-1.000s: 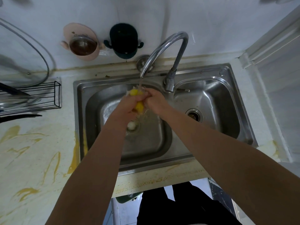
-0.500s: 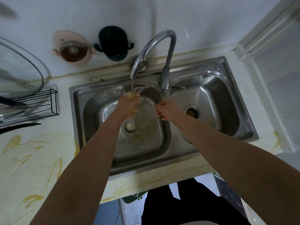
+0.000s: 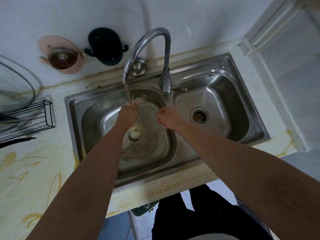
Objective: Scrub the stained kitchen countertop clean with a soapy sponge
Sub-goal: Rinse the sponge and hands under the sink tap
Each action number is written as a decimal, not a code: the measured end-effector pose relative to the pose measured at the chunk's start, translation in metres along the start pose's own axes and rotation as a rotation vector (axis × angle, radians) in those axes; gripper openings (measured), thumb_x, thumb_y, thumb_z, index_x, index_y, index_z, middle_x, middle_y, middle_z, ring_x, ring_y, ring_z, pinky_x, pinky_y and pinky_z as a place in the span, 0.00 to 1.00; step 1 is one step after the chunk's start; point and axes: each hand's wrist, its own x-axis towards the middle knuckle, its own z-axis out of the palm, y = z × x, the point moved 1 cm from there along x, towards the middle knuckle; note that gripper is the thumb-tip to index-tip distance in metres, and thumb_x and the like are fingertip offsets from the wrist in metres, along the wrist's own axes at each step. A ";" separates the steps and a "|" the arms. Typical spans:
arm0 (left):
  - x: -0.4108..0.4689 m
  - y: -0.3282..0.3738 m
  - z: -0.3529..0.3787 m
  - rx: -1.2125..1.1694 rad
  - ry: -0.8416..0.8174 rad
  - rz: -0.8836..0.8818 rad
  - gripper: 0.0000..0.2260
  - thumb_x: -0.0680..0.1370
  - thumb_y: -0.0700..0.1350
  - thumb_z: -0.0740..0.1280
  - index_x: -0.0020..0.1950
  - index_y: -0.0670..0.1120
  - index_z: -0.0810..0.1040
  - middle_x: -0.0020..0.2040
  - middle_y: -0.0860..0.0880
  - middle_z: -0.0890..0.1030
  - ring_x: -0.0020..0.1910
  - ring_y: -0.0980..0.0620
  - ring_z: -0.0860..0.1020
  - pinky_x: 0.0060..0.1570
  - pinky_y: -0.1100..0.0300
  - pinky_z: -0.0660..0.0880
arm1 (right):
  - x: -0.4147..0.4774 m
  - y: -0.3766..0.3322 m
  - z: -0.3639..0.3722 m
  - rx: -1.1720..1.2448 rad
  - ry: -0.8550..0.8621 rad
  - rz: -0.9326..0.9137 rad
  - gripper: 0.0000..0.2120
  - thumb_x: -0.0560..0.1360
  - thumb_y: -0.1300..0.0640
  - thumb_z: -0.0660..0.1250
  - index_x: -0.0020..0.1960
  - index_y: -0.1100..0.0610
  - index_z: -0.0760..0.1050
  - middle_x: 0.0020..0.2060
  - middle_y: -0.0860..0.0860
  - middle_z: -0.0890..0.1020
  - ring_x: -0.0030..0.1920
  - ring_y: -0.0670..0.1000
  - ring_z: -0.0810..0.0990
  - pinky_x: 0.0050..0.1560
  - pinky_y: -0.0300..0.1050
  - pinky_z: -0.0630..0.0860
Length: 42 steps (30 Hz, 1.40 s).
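glass lid [image 3: 12, 87]: far left edge, tilted, above the wire rack.
wire rack [image 3: 37, 116]: black, at the counter's back left, well apart from the sink.
countertop [image 3: 43, 179]: pale, streaked with yellow-brown stains left of the sink, along the front lip below it, and again at the right corner.
pink holder [image 3: 72, 48]: stuck on the wall, with a metal strainer cup [image 3: 61, 58] in it.
dark green holder [image 3: 105, 47]: on the wall just beside the pink one, left of the faucet's arc.
sink [image 3: 71, 115]: steel, two basins, set into the countertop.
left basin drain [image 3: 134, 135]: just below the left hand, with a whitish lump in it.
left hand [image 3: 129, 116]: over the left basin, clenched in a tight fist round the sponge, right under the running water.
sponge [image 3: 134, 105]: almost wholly hidden in the left fist, with only a pale yellowish bit showing at the top, where the water lands.
water stream [image 3: 127, 94]: thin, falling from the spout onto the fist.
faucet [image 3: 150, 34]: chrome gooseneck, rooted on the ridge between the basins, spout swung over the left basin.
right hand [image 3: 168, 118]: near the ridge between the basins, apart from the left hand and the sponge, fingers curled in, nothing seen in them.
right basin drain [image 3: 199, 116]: round strainer with bits of debris, near the right hand.
white frame [image 3: 270, 32]: far right, rising from the counter's corner.
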 end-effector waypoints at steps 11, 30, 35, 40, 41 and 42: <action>-0.021 0.009 -0.003 -0.179 0.017 -0.077 0.16 0.85 0.53 0.60 0.52 0.42 0.81 0.48 0.37 0.80 0.41 0.46 0.75 0.41 0.53 0.71 | -0.016 -0.035 0.015 0.329 -0.176 0.120 0.14 0.82 0.51 0.62 0.53 0.63 0.77 0.44 0.61 0.78 0.35 0.52 0.75 0.36 0.42 0.73; -0.053 0.008 -0.066 -0.489 0.077 0.089 0.22 0.75 0.42 0.78 0.67 0.50 0.77 0.64 0.42 0.78 0.59 0.42 0.81 0.55 0.40 0.82 | -0.018 -0.076 0.002 0.398 -0.149 -0.107 0.23 0.74 0.61 0.74 0.67 0.56 0.73 0.57 0.55 0.80 0.56 0.56 0.81 0.43 0.49 0.81; -0.062 0.018 -0.067 -0.475 0.187 0.223 0.18 0.78 0.39 0.72 0.67 0.48 0.78 0.62 0.44 0.79 0.60 0.43 0.80 0.57 0.41 0.82 | -0.022 -0.083 -0.005 0.376 -0.068 -0.217 0.18 0.73 0.68 0.70 0.58 0.51 0.76 0.50 0.51 0.80 0.53 0.54 0.80 0.51 0.54 0.82; -0.074 0.011 -0.076 -0.607 0.265 0.251 0.16 0.80 0.40 0.70 0.68 0.47 0.78 0.58 0.47 0.81 0.58 0.46 0.81 0.52 0.50 0.84 | -0.026 -0.099 0.000 0.300 -0.050 -0.271 0.10 0.74 0.55 0.71 0.53 0.42 0.80 0.56 0.52 0.80 0.56 0.56 0.80 0.52 0.60 0.83; -0.077 0.008 -0.079 -0.639 0.273 0.254 0.16 0.80 0.40 0.70 0.69 0.47 0.78 0.58 0.47 0.81 0.58 0.48 0.81 0.50 0.52 0.83 | -0.023 -0.102 0.004 0.264 -0.034 -0.288 0.09 0.76 0.51 0.69 0.56 0.45 0.80 0.56 0.52 0.80 0.55 0.54 0.80 0.53 0.59 0.83; -0.079 0.005 -0.081 -0.683 0.270 0.251 0.16 0.81 0.40 0.70 0.69 0.47 0.78 0.58 0.48 0.82 0.57 0.49 0.81 0.49 0.53 0.83 | -0.022 -0.106 0.006 0.233 -0.010 -0.298 0.12 0.76 0.48 0.68 0.59 0.47 0.81 0.56 0.51 0.81 0.55 0.53 0.81 0.54 0.58 0.82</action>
